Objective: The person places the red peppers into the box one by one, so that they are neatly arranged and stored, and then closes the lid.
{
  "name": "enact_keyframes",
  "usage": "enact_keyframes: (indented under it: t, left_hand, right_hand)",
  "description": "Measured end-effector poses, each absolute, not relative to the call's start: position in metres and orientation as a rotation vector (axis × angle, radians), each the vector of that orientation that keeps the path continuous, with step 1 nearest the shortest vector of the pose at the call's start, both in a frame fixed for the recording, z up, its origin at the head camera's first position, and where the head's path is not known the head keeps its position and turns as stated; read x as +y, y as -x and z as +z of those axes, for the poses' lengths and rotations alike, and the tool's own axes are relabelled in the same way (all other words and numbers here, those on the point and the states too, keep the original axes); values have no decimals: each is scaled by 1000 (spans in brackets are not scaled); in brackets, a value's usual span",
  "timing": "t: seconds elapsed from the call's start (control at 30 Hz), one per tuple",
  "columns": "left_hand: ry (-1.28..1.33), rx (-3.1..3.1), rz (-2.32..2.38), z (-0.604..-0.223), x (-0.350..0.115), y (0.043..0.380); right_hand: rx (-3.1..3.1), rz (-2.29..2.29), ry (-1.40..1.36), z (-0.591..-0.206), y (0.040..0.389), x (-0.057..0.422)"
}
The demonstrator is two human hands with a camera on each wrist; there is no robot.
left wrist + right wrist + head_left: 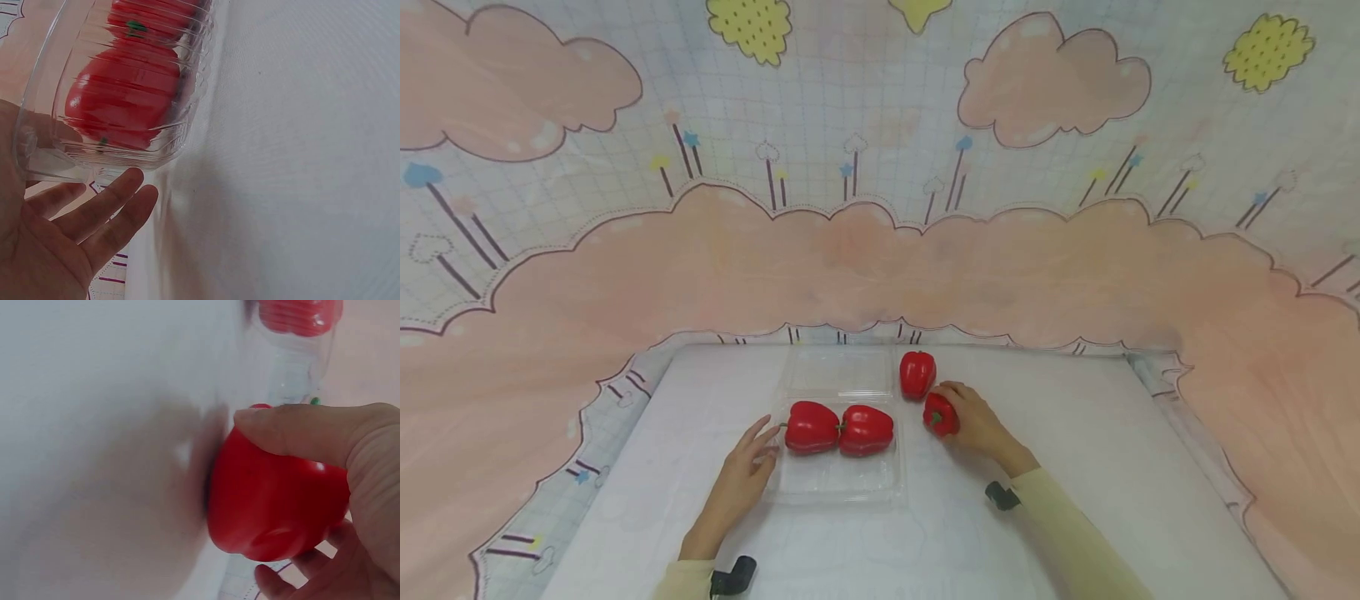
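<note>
Two red bell peppers, a left one [811, 427] and a right one [867, 431], lie side by side in the base of a clear plastic clamshell box [838, 481]. At the box's left edge is my left hand [742, 477], its fingers loosely spread; whether they touch the plastic I cannot tell. To the right of the box my right hand [976, 425] grips another bell pepper [281, 494], thumb on one side and fingers on the other. Its green stem faces toward the box. A further bell pepper [917, 375] stands just behind the gripped one.
The box's clear lid [840, 372] lies folded back, away from me. Everything rests on a white table [1075, 433]. A patterned cloth [880, 267] with clouds hangs behind and beside it. Each wrist carries a small black camera piece [734, 575].
</note>
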State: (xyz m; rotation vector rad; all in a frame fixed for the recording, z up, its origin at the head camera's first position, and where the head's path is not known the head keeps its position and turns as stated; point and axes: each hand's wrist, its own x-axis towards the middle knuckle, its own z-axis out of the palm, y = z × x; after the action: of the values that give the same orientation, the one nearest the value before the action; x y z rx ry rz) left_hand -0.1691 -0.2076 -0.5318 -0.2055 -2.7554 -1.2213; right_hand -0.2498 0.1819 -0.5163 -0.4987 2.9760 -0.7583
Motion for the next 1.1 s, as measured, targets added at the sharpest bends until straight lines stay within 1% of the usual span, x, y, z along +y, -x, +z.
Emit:
enact_keyframes:
  t: [0.6,0.8,1.1]
  left_hand:
    - [188,-2757,-1233,-532,-206,169]
    - [187,-2757,-1226,-533,-206,170]
    - [193,-2757,-1221,-532,-206,169]
  right_hand:
    - [3009,-762,310,-512,251,186]
    - [3004,-825,322,-502,246,189]
    - [2938,-1041,274,-488,238,195]
